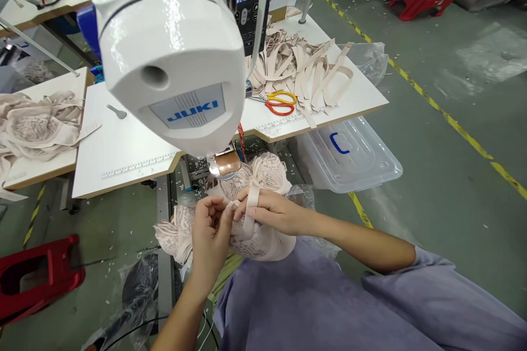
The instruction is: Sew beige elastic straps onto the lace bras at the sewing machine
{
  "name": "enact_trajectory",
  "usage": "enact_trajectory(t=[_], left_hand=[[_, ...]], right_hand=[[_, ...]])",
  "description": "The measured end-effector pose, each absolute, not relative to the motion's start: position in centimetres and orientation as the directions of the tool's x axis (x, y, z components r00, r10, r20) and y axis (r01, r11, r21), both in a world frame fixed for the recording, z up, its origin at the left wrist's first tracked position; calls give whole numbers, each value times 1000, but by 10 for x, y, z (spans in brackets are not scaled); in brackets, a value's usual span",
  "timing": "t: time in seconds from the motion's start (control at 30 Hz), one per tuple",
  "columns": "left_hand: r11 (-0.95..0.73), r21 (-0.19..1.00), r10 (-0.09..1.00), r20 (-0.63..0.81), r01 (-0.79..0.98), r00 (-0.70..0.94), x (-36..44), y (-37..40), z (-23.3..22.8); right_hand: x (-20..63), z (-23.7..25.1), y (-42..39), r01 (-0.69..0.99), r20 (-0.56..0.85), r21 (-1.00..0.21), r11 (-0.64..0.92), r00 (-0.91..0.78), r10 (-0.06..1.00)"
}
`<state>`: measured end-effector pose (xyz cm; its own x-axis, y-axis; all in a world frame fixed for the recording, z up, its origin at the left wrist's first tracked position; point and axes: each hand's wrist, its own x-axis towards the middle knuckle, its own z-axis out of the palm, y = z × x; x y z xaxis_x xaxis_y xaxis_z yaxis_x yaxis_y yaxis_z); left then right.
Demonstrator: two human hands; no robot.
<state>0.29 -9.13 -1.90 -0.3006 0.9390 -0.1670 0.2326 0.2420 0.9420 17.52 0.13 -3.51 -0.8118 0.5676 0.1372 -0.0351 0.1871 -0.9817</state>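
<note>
**Both hands on a beige strap beneath the machine head**

Below the white sewing machine (173, 49), in front of the person's lap, both hands meet over a lace garment (263, 175) of pale pink-beige. The left hand (211, 230) comes up from below with its fingers (220, 209) curled together and pinched on the end of a narrow beige strap (252, 205). The right hand (274, 211) reaches in from the right, lying flat on the garment; the strap runs upright across its fingers (247, 213), which press together against it, so the strap sits between the two hands, touching both. The garment bulges under the hands and spreads left in a lace fold, its upper cup lying just beside the machine's presser foot (224, 164).

On the tabletop (123, 142) behind the machine lies a heap of cut beige straps (296, 66), with yellow-and-red scissors (280, 103) at its near edge. A clear plastic bin lid (349, 153) stands beyond the tabletop's right corner. More lace pieces (37, 123) are piled on a second tabletop to the left, and a red stool (37, 274) stands on the floor below.
</note>
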Motion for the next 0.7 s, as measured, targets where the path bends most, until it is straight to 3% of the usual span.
enact_trajectory(t=[0.1,0.23,0.33,0.43,0.5,0.7], left_hand=[[158,930,964,-74,331,-254,3,-91,-22],[150,929,976,-86,338,-198,0,-91,-25],[219,935,968,-172,279,-185,-4,-88,-29],[248,949,968,-248,194,-28,-5,-83,-42],[212,968,975,-219,132,46,0,-80,-54],[105,991,964,-80,88,-253,26,-80,-66]], right_hand=[[177,-36,2,-29,137,-981,193,-804,579],[179,-37,3,-19,155,-975,223,-778,609],[178,-39,2,-38,192,-969,246,-742,642],[176,-43,1,-91,239,-965,246,-694,679],[175,-45,2,-117,233,-970,211,-679,696],[180,-38,23,-58,92,-996,72,-690,718]])
